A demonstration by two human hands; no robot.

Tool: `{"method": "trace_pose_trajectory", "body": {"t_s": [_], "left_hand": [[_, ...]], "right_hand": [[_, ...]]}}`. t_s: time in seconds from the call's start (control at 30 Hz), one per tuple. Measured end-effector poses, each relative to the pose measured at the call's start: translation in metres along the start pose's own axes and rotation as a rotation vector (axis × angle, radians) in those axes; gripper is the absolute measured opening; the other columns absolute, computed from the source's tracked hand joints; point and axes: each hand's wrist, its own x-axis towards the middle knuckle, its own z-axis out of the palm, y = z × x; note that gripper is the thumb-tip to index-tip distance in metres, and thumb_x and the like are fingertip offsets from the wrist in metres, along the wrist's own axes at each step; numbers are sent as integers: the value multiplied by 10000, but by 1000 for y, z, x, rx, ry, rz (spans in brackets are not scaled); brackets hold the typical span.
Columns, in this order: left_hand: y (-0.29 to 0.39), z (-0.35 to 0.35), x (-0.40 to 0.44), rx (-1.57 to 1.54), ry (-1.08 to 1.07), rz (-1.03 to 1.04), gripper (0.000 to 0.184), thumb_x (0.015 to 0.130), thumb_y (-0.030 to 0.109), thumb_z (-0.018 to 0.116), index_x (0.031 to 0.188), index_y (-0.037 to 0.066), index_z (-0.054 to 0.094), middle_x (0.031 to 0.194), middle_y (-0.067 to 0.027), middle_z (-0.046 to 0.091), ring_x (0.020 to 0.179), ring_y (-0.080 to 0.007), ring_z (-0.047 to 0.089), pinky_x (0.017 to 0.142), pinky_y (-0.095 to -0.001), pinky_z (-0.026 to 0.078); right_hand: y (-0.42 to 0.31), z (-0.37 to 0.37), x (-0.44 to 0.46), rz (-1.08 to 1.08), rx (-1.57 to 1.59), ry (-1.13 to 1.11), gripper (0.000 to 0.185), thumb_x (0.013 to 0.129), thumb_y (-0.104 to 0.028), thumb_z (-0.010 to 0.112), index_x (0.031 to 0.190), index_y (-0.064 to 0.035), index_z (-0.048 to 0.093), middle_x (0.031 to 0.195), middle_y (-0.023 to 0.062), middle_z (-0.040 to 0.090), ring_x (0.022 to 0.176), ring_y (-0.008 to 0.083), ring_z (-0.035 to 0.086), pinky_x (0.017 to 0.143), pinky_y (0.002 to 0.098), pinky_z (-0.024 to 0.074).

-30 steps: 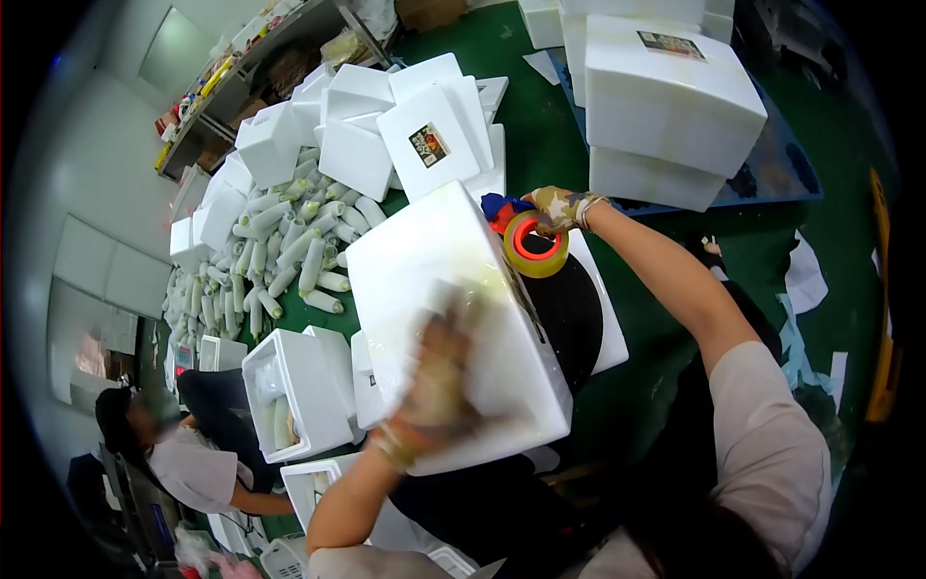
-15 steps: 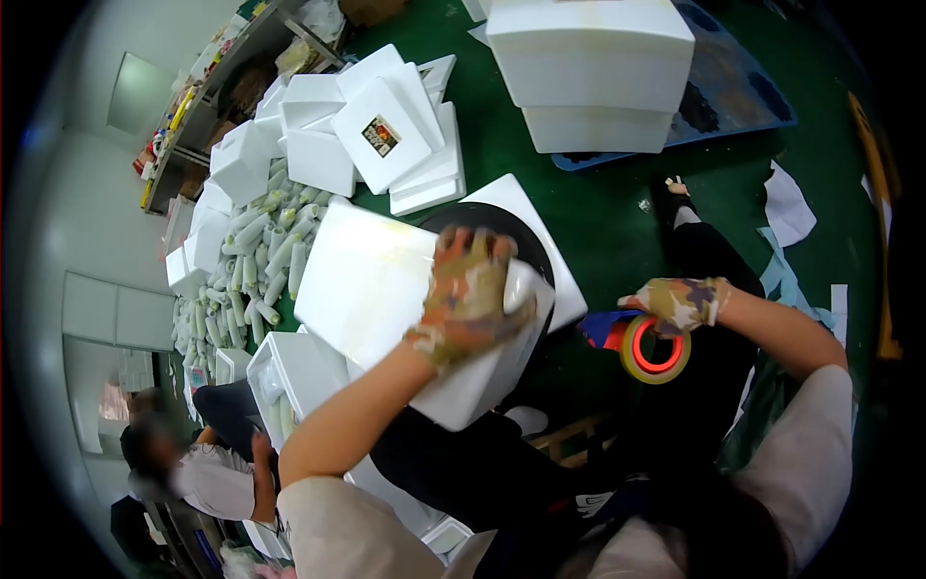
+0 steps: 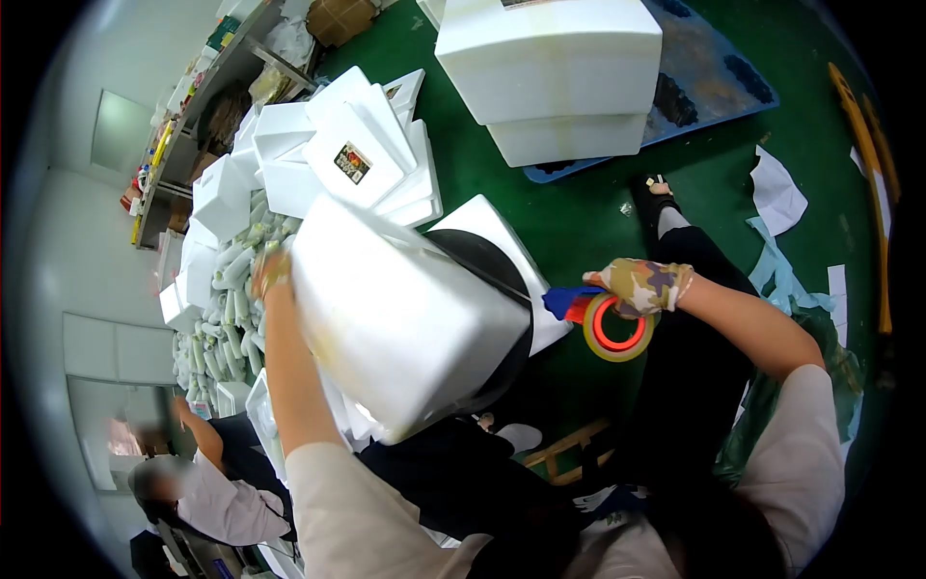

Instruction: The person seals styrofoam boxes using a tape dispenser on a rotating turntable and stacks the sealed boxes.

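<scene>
Clock centred on the white foam box (image 3: 405, 314): tilted, one edge over a round black disc (image 3: 482, 253) at 2 o'clock, a white slab (image 3: 516, 236) showing beyond the disc. The box's inside does not show.

Left hand (image 3: 273, 273) at the box's 10 o'clock edge, blurred; cannot tell whether the fingers are spread or gripping. Right hand (image 3: 637, 287) at 3 o'clock, apart from the box, fingers closed round a blue-and-red tape dispenser (image 3: 576, 304) carrying a roll of yellowish tape (image 3: 619, 349).

Containers: at 1 o'clock, a stack of foam boxes (image 3: 550, 72) on a blue pallet (image 3: 719, 72). At 12, loose foam lids (image 3: 342, 125), one bearing a dark picture label (image 3: 352, 163). At 8, another foam box (image 3: 262, 413) partly behind the left arm; contents too hidden to tell. At 9 to 10, a heap of pale wrapped rolls (image 3: 234, 299), greenish at places.

Surface: green floor (image 3: 579, 217); white paper (image 3: 777, 193) at 2 o'clock, pale blue sheeting (image 3: 776, 261) just below it.

Room: loaded shelf (image 3: 196, 108) at 10 to 11, brown carton (image 3: 338, 19) near its upper end, pale wall (image 3: 92, 232) at 9. Second person (image 3: 227, 502) at 8, pale shirt, one arm raised.
</scene>
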Motion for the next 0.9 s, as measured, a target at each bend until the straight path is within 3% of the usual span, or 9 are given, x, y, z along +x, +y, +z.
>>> {"method": "trace_pose_trajectory", "body": {"t_s": [0.2, 0.27, 0.3, 0.33, 0.37, 0.4, 0.47, 0.6, 0.9], "left_hand": [[-146, -8, -117, 109, 31, -183, 395, 802, 360, 571, 1055, 66, 649, 1171, -187, 587, 1071, -358, 558, 899, -454, 448], [-125, -6, -146, 160, 694, 307, 314, 787, 278, 613, 981, 31, 616, 1000, -181, 601, 951, -357, 562, 897, -410, 447], [-76, -33, -164, -178, 609, 589, 393, 775, 273, 657, 1062, 20, 568, 1064, -192, 580, 996, -344, 549, 916, -410, 437], [-5, -80, -203, -595, 207, 633, 586, 746, 238, 729, 1234, 19, 490, 1259, -204, 485, 1200, -376, 443, 1039, -436, 333], [25, -87, -224, -585, -88, 896, 705, 714, 318, 760, 1283, 42, 449, 1352, -199, 410, 1319, -365, 314, 1109, -449, 233], [65, -114, -255, -115, -199, 1197, 764, 666, 368, 764, 1296, 75, 446, 1414, -161, 352, 1367, -349, 232, 1136, -475, 157], [104, -120, -258, -71, -205, 1572, 793, 621, 412, 763, 1285, 99, 460, 1380, -135, 394, 1370, -340, 233, 1132, -507, 137], [119, -111, -252, -139, -149, 1409, 668, 613, 371, 768, 1162, 73, 532, 1209, -128, 475, 1313, -337, 316, 1121, -490, 158], [149, -89, -226, -190, 38, 1029, 567, 626, 328, 789, 1055, 41, 554, 1082, -150, 559, 1087, -347, 496, 970, -426, 354]], "right_hand": [[24, -22, 55, 55, -54, 168, 632, 631, -70, 649, 1231, 55, 493, 906, 218, 638, 843, 329, 641, 710, 331, 517], [24, -38, 66, 93, -37, 125, 642, 628, -66, 633, 1241, 58, 490, 1006, 232, 632, 912, 327, 635, 753, 318, 520], [18, -42, 65, 164, -10, 102, 660, 623, -71, 623, 1256, 56, 483, 1048, 236, 627, 937, 321, 634, 770, 311, 519], [14, -44, 61, 165, -10, 96, 660, 623, -71, 623, 1256, 56, 483, 1048, 236, 627, 937, 321, 634, 770, 311, 519], [11, -45, 58, 158, -38, 76, 663, 625, -76, 625, 1258, 56, 482, 1046, 232, 629, 937, 314, 636, 770, 312, 519], [9, -45, 56, 152, -62, 56, 666, 626, -82, 627, 1261, 55, 480, 1044, 229, 631, 937, 307, 638, 770, 312, 520], [11, -35, 44, 110, -6, 47, 676, 627, -93, 635, 1267, 52, 476, 1026, 228, 633, 902, 300, 643, 750, 316, 520], [-4, -10, 13, 84, 29, -88, 672, 628, -54, 582, 1288, 19, 475, 671, 139, 606, 615, 255, 613, 536, 315, 465], [-43, -16, -22, 142, 118, -166, 612, 627, -63, 573, 1233, -9, 501, 685, 168, 601, 637, 296, 607, 551, 342, 466]]}}
